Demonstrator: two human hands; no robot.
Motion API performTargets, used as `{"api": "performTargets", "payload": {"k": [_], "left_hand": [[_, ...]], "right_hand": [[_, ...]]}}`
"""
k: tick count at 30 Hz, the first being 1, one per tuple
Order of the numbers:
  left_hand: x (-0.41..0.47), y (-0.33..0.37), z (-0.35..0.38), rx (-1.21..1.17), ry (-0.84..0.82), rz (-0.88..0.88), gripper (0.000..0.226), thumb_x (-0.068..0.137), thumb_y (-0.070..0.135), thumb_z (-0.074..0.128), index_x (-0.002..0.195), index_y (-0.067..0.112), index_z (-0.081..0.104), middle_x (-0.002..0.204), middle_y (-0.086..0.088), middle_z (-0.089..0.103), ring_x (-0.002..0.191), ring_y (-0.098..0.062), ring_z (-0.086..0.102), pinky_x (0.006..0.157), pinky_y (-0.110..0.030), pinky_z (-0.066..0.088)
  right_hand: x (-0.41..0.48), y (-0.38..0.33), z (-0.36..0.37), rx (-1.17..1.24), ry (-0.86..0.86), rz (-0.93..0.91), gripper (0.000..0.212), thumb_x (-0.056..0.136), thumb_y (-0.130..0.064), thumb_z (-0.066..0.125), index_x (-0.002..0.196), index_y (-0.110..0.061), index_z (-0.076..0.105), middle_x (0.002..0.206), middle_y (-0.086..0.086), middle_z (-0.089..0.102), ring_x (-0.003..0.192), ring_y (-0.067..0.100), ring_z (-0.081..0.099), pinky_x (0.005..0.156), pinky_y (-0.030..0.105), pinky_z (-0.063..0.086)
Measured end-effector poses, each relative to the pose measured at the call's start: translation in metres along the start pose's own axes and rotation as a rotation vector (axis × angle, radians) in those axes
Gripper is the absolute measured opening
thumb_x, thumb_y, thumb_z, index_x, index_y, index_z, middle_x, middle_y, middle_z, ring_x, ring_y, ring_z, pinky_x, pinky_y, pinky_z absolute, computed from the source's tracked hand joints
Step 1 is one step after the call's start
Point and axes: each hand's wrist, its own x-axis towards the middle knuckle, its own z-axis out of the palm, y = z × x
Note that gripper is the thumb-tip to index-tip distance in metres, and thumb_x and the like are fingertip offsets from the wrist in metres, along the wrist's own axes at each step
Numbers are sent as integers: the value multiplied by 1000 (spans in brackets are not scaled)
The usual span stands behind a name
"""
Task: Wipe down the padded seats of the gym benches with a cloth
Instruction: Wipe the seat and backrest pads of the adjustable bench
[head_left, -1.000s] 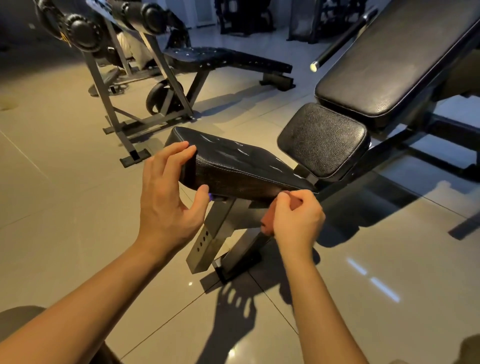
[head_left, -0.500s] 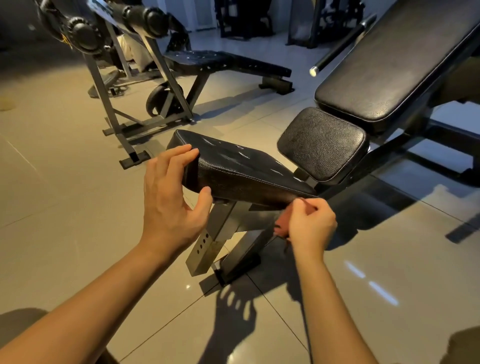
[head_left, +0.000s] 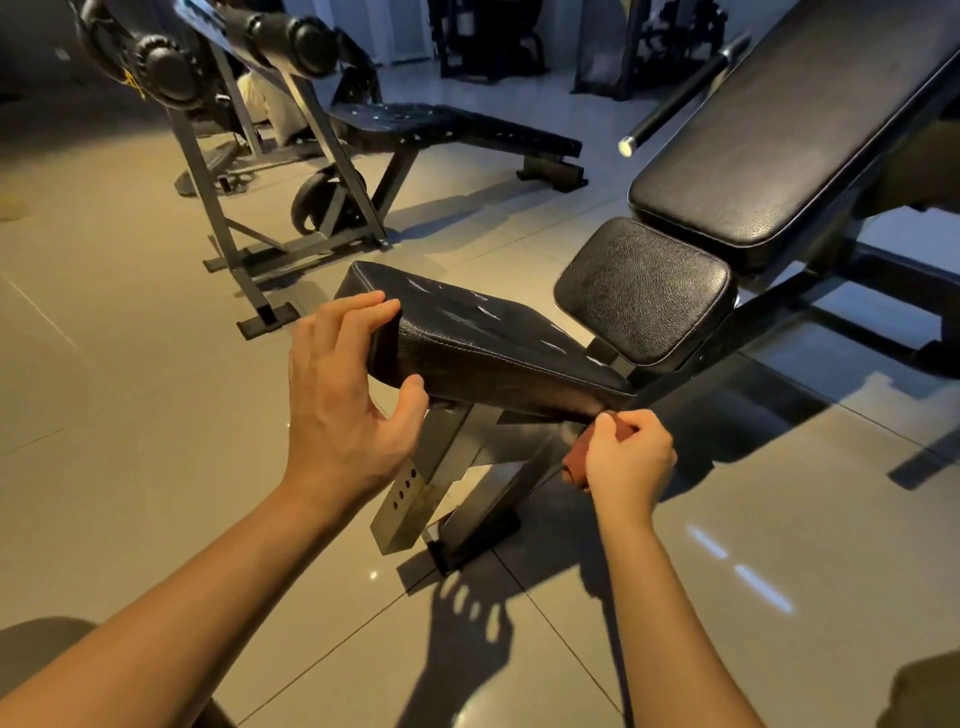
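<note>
Glossy beige floor tiles (head_left: 130, 415) spread under the black seat pad (head_left: 483, 338) in our head view. Our left hand (head_left: 343, 410) clasps the pad's front corner, fingers over its end and thumb against the lower side edge. Our right hand (head_left: 628, 462) is clenched round a reddish-brown cloth (head_left: 574, 462), held at the rear lower edge of the pad's near side. The tilted backrest (head_left: 810, 130) rises beyond. Open floor lies to our right, and a second bench (head_left: 452, 130) stands well apart behind.

The seat pad (head_left: 488, 343) is black pebbled leather with pale stitching and whitish scuffs, and the backrest pad (head_left: 789, 130) is the same black. The cloth (head_left: 582, 457) is rusty red-brown. Beige glossy floor tiles (head_left: 130, 322) show thin dark grout lines, the bench frame (head_left: 415, 499) dull grey.
</note>
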Motion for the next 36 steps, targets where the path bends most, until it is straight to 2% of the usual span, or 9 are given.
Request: {"api": "performTargets", "payload": {"k": [2,8,11,15,20,23,28,33,36], "left_hand": [[-1,0,2,1,5,-10,59,83,33,60,138,12,52,138,-6,50,127,-22,43,105,-29,38],[0,0,2,7,-1,-2,59,83,33,61,137,12,51,139,-6,50,128,-22,43,107,-37,41],[0,-2,-1,7,-13,14,60,84,35,61,139,13,51,140,-5,50,129,-22,43,105,-45,45],[1,-1,1,-7,1,12,60,84,38,58,138,11,52,139,-5,51,128,-22,43,105,-42,45],[2,-1,3,3,8,13,59,83,36,58,135,10,53,136,-8,51,126,-24,43,103,-40,45],[3,-3,3,5,-1,13,59,83,37,58,135,11,53,136,-7,50,126,-24,43,102,-41,46],[2,-2,5,-4,9,2,59,83,39,57,136,12,53,137,-6,50,126,-22,43,103,-35,45],[3,0,6,0,16,-5,59,82,39,57,134,11,53,136,-7,51,125,-24,44,103,-39,46],[2,1,5,-3,17,-9,59,82,38,57,135,11,53,137,-8,51,126,-25,44,103,-37,46]], "right_hand": [[-12,-5,5,-1,-14,-57,5,97,-23,62,92,-22,61,85,-9,58,83,13,62,71,33,56],[-66,-32,20,73,-139,-368,8,97,-24,64,91,-29,60,91,-16,58,87,-3,56,65,9,43],[-18,-10,6,105,-3,-106,6,96,-18,63,91,-22,62,80,-14,56,80,1,64,57,21,48],[-6,-9,7,16,53,-22,8,95,-21,64,90,-24,59,84,-10,55,93,22,62,76,43,57],[-56,-28,26,160,-144,-238,8,95,-30,64,89,-30,60,90,-14,60,89,10,61,69,30,55],[-9,-10,11,160,-21,-20,11,92,-20,68,83,-24,63,79,-10,62,84,17,66,59,21,49],[10,-2,1,85,-12,46,7,95,-19,66,89,-21,63,79,-13,56,93,22,63,73,36,52],[-11,-14,8,120,-49,-62,7,98,-16,63,93,-12,67,82,-4,63,62,-3,62,43,4,38],[11,-2,1,104,23,62,6,98,-22,63,95,-18,66,79,-11,60,81,4,68,64,19,51]]}}
